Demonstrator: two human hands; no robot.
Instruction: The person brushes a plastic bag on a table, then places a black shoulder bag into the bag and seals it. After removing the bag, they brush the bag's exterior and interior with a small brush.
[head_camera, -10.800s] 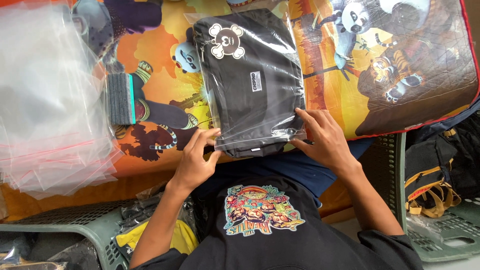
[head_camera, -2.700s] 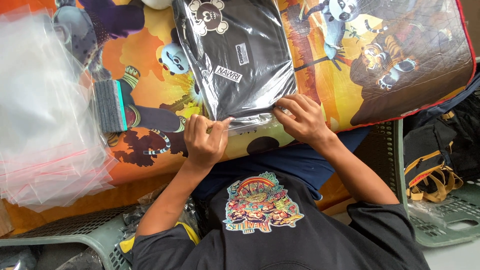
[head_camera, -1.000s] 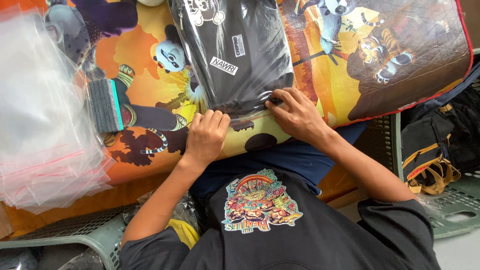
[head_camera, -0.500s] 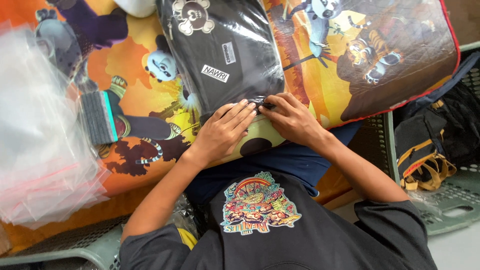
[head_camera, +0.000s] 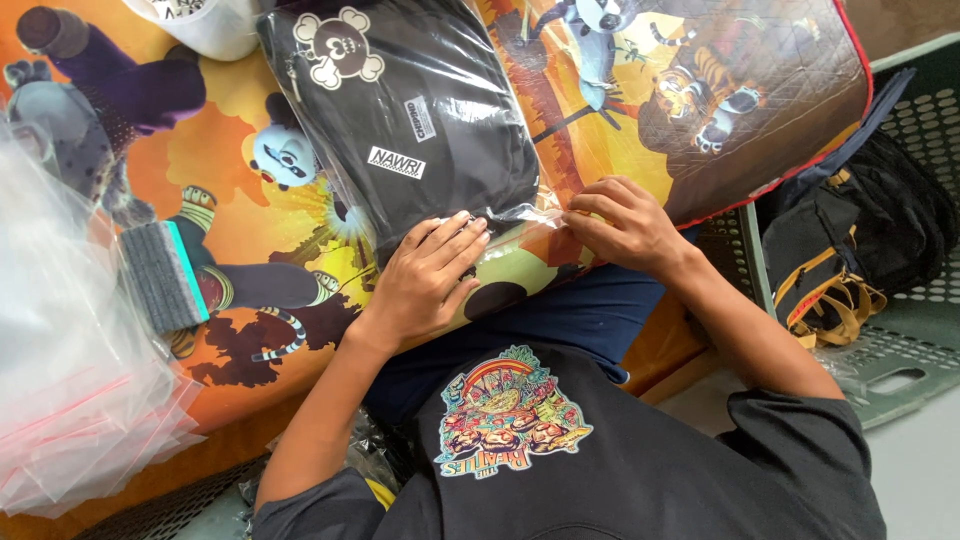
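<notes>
A black garment (head_camera: 420, 130) sits inside a clear bag (head_camera: 500, 215), lying on a bright cartoon-printed cloth (head_camera: 700, 100) spread over the work surface. The left hand (head_camera: 425, 275) lies flat on the near edge of the bag, fingers stretched out and pressing down, gripping nothing. The right hand (head_camera: 625, 225) rests at the bag's open flap just beside it, fingertips bent and pinching at the thin film; whether it truly holds the flap I cannot tell. To the left lies a loose pile of empty bags (head_camera: 70, 380), with a grey felt block (head_camera: 160, 275) between it and the packed garment. A green crate (head_camera: 880, 340) with black straps (head_camera: 830, 270) stands to the right.

The likely trouble is at the flap: the film is slack and wrinkled, so it could fold down crooked or trap air, and a seal pressed over a crease may not hold. The glossy bag could also slide on the cloth under uneven pressure
</notes>
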